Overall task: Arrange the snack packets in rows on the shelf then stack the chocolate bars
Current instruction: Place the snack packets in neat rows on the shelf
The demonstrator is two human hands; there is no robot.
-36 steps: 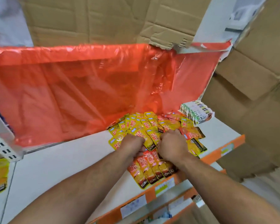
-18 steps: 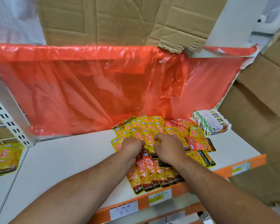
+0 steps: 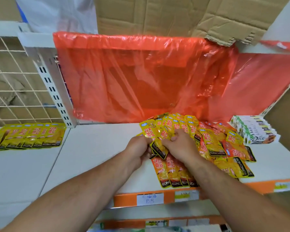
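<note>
A fan of yellow snack packets (image 3: 172,126) is lifted a little off the white shelf (image 3: 97,148). My left hand (image 3: 137,149) and my right hand (image 3: 179,144) both grip this bunch at its lower end. Below my hands a short row of orange-yellow packets (image 3: 172,173) lies flat near the shelf's front edge. More packets (image 3: 228,148) lie in a loose heap to the right. A stack of chocolate bars (image 3: 254,129) rests at the far right of the shelf. Another row of yellow packets (image 3: 32,136) lies on the neighbouring shelf at the left.
A red plastic sheet (image 3: 141,77) hangs across the back of the shelf. Cardboard (image 3: 174,15) sits on the shelf above. A white slotted upright (image 3: 54,91) and wire grid (image 3: 12,77) stand at the left. The shelf's orange front strip (image 3: 157,198) carries price labels.
The view has swung left, bringing the left shelf's packet row into sight. Both hands have raised and fanned the bunch of yellow packets above the flat row.
</note>
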